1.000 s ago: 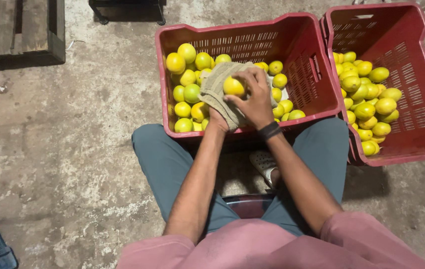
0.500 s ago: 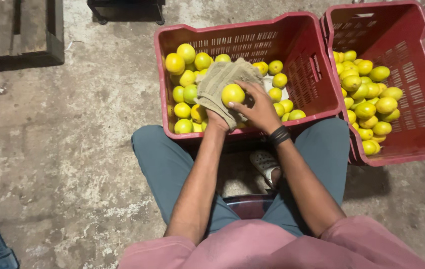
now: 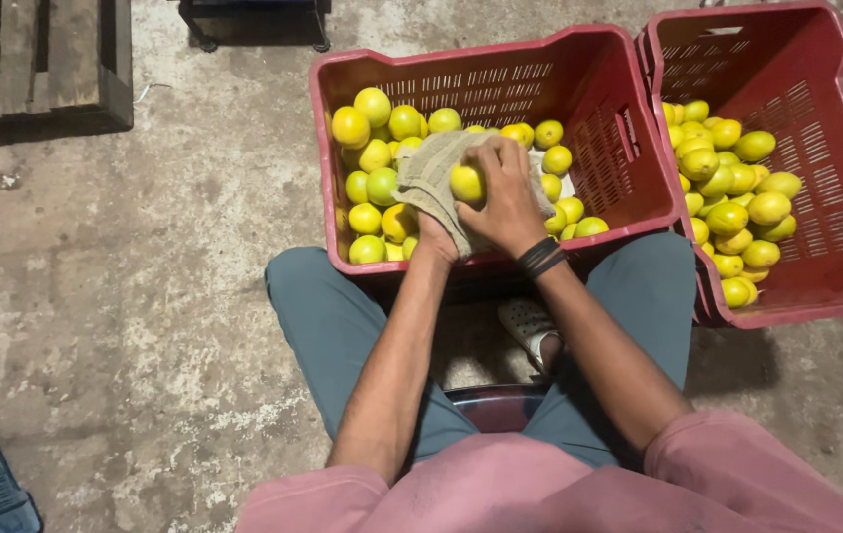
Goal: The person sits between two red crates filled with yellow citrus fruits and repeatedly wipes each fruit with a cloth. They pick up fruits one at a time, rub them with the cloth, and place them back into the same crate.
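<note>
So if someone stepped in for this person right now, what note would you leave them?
Left hand: under a beige cloth, holding it up over the near crate.
Right hand: gripping one yellow fruit and pressing it into the cloth.
Things: the near crate sits between the knees, with fruit mostly along its left side and a few by the hands. A second red crate to the right holds another pile.
Done: one fruit is picked up and in the cloth.
Left: the fruit is not yet put down; I cannot tell which pile has been wiped.
</note>
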